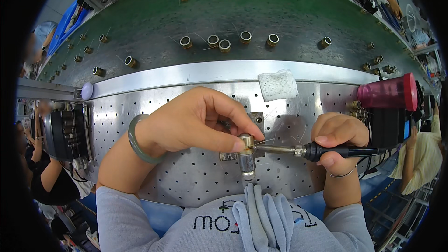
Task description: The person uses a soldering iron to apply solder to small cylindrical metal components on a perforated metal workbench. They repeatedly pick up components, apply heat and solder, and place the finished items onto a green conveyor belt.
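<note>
In the middle of the perforated metal worktop (172,172), a small brass-coloured ring part (246,139) sits on top of an upright metal post (247,162). My left hand (186,121) pinches this ring part between thumb and fingers. Fine wires stick out from its right side. My right hand (343,135) grips a soldering iron (315,151) by its black handle, and the metal shaft points left. Its tip meets or nearly meets the side of the ring part; contact is too small to tell. Beneath the post lies a metal base plate (256,120), partly covered by my left hand.
Behind the worktop's metal rail (224,72) runs a green conveyor belt (289,4) with several metal rings (245,37) on it. A folded white cloth (278,85) lies near the rail. On the right are a pink cup (385,92) and more rings (357,107). Other people work nearby.
</note>
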`<state>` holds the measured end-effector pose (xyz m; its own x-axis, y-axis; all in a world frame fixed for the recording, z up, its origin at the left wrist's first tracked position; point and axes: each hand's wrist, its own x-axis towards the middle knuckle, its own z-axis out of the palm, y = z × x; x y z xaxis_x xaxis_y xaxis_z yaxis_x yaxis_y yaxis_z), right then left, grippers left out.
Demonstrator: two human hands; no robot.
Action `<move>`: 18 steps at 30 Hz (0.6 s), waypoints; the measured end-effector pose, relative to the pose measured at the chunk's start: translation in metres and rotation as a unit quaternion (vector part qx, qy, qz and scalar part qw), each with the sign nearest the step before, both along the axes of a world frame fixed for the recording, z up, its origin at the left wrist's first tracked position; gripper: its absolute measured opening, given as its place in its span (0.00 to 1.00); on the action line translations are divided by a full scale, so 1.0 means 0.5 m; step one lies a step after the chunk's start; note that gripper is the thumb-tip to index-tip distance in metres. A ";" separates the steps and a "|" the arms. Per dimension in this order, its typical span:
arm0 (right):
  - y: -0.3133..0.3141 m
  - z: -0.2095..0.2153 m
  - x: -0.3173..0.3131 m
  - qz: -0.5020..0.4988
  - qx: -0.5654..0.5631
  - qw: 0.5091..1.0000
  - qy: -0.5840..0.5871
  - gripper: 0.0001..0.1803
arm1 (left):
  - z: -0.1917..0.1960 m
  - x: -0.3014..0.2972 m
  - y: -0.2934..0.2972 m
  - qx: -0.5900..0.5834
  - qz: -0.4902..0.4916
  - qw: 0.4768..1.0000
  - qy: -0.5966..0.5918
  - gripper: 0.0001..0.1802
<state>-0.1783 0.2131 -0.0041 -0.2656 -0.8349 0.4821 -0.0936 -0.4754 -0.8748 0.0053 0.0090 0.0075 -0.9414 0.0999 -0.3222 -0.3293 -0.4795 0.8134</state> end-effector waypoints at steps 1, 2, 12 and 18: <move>0.001 0.002 0.001 -0.005 0.004 1.000 -0.005 0.12 | -0.002 0.000 -0.001 0.005 0.000 1.000 0.007 0.17; 0.004 0.000 0.000 -0.016 0.005 1.000 -0.008 0.11 | -0.006 0.000 -0.002 0.011 -0.001 1.000 0.013 0.17; 0.012 -0.003 -0.001 -0.022 0.005 0.998 -0.062 0.10 | -0.020 -0.007 -0.009 0.031 -0.020 0.999 0.038 0.18; 0.004 -0.009 -0.003 -0.022 -0.035 0.998 -0.050 0.11 | -0.022 0.000 -0.011 0.004 -0.004 0.999 0.045 0.18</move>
<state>-0.1799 0.2151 -0.0087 -0.3512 -0.7866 0.5079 -0.0287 -0.5332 -0.8455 0.0053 0.0033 -0.0037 -0.9659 0.1098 -0.2347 -0.2581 -0.4837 0.8363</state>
